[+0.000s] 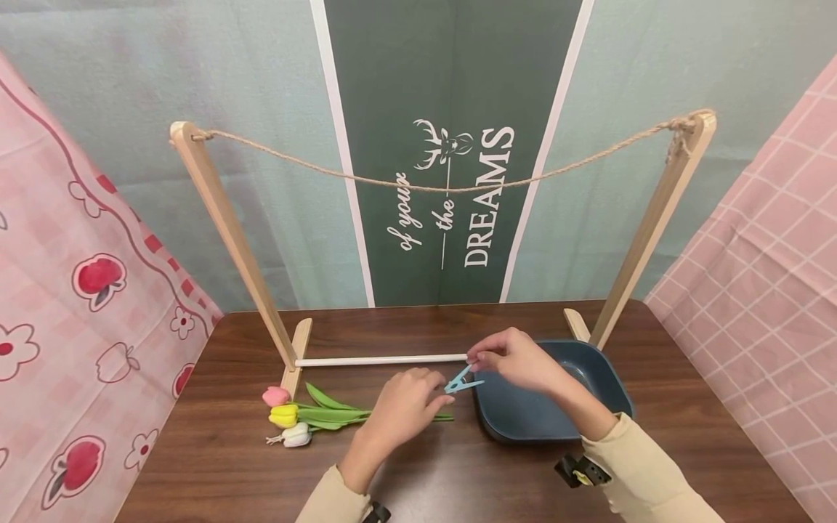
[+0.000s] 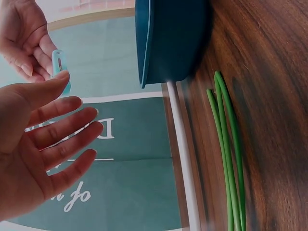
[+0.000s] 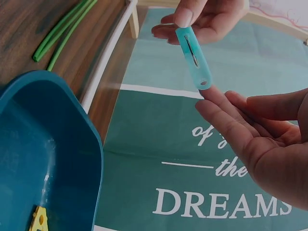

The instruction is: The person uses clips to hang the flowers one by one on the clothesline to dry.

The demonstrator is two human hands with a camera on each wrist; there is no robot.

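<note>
A light blue clothespin (image 1: 463,383) is held up between the two hands, its V spreading toward the right. My left hand (image 1: 407,405) pinches one end of it, the thumb (image 3: 184,17) on its flat side. At the other end, the fingertips of my right hand (image 1: 519,361) touch it with the fingers extended, while the right thumb (image 3: 269,105) stays apart from it. In the left wrist view the other fingers of my left hand (image 2: 43,149) are spread. Below the right forearm stands a dark blue basin (image 1: 487,421).
A yellow clothespin (image 3: 39,220) lies inside the basin. Pink, yellow and white tulips (image 1: 284,416) lie on the wooden table (image 1: 216,450) at the left. Behind, a wooden frame (image 1: 229,232) carries a sagging rope (image 1: 418,189) above and a white rod (image 1: 379,360) low down.
</note>
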